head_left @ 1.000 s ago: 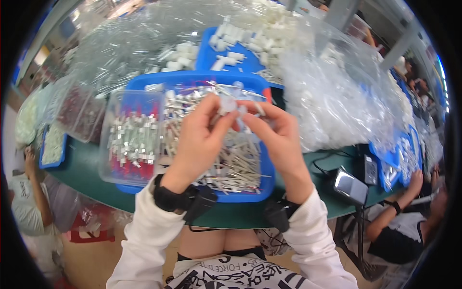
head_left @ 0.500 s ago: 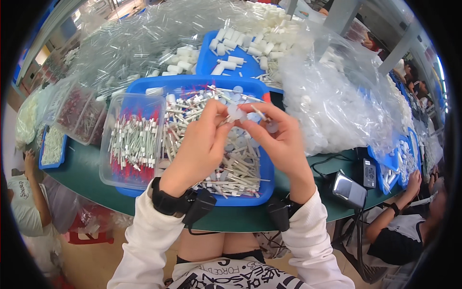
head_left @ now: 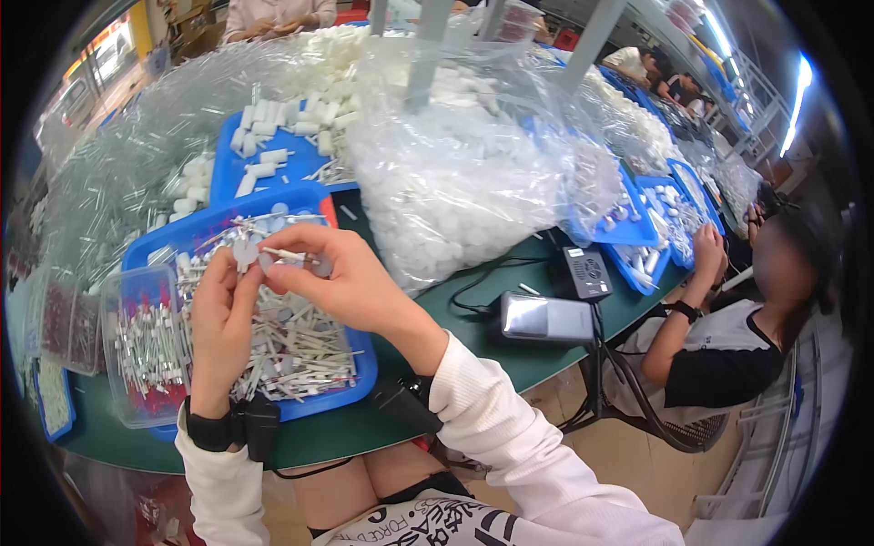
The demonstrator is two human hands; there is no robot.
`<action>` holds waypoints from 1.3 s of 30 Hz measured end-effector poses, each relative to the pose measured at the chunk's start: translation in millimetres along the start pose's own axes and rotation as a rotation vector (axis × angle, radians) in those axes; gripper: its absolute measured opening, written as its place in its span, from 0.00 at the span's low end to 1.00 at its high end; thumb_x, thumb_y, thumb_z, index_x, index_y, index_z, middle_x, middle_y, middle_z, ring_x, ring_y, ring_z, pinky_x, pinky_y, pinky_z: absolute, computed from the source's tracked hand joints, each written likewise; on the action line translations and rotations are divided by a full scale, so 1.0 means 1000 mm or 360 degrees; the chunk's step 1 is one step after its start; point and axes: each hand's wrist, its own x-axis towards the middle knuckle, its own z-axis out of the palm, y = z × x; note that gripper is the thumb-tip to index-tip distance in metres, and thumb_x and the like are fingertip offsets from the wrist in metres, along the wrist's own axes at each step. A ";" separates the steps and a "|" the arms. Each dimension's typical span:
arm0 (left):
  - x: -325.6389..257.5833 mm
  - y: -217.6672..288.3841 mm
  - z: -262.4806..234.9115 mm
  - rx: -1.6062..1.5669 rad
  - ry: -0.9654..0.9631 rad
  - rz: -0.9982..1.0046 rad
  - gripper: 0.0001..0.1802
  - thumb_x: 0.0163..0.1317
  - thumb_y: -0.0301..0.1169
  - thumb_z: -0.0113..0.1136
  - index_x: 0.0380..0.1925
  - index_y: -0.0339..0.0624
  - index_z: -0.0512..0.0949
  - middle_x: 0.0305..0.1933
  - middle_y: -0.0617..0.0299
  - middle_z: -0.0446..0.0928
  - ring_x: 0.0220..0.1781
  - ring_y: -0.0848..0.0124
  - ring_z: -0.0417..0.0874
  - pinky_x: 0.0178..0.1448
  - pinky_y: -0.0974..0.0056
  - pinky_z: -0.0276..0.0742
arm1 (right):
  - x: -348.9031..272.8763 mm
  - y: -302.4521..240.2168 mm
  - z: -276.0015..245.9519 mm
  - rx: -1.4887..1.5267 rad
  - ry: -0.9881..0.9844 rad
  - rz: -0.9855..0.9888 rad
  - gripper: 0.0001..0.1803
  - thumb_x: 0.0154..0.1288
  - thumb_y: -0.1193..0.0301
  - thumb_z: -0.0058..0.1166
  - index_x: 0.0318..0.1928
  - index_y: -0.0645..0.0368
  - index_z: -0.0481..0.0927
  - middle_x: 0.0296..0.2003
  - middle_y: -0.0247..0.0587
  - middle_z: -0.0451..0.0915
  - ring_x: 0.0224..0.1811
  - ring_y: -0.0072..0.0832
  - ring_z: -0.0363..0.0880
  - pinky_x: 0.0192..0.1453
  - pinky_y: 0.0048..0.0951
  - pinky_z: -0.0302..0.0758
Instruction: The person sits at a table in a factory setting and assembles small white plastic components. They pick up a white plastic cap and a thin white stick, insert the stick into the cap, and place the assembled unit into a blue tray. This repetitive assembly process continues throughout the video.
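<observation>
While pinched, white stick (head_left: 289,256) lying crosswise.

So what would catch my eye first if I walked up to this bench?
Probably the huge clear plastic bag of small white parts heaped mid-table, towering over everything. Just in front of it, the left hand and right hand meet over a blue plastic tray of thin white sticks, pinching one small white stick between the fingertips. At the right, another seated person works at more blue trays.

Hands (head_left: 273,300) above blue tray (head_left: 360,369)
</observation>
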 end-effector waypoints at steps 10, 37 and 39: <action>0.007 0.010 0.038 0.0462 0.0330 0.0216 0.11 0.71 0.31 0.42 0.45 0.35 0.69 0.21 0.61 0.73 0.24 0.80 0.68 0.28 0.72 0.61 | -0.006 -0.002 -0.028 -0.0038 -0.0064 -0.0185 0.11 0.60 0.72 0.57 0.42 0.65 0.77 0.38 0.38 0.80 0.42 0.22 0.78 0.45 0.27 0.74; 0.010 0.001 0.057 -0.0463 0.0049 -0.0173 0.06 0.65 0.22 0.49 0.41 0.35 0.71 0.43 0.52 0.76 0.34 0.68 0.82 0.36 0.66 0.80 | -0.022 0.023 -0.052 -0.0111 0.0187 -0.0177 0.12 0.63 0.71 0.54 0.46 0.61 0.75 0.41 0.38 0.78 0.46 0.22 0.75 0.48 0.25 0.71; 0.007 0.017 0.054 -0.0434 0.0035 -0.0309 0.05 0.66 0.23 0.49 0.41 0.37 0.69 0.42 0.53 0.79 0.28 0.77 0.77 0.31 0.74 0.73 | -0.023 0.011 -0.052 -0.0056 0.0165 -0.0152 0.11 0.66 0.71 0.51 0.47 0.62 0.74 0.41 0.34 0.77 0.47 0.21 0.73 0.51 0.24 0.68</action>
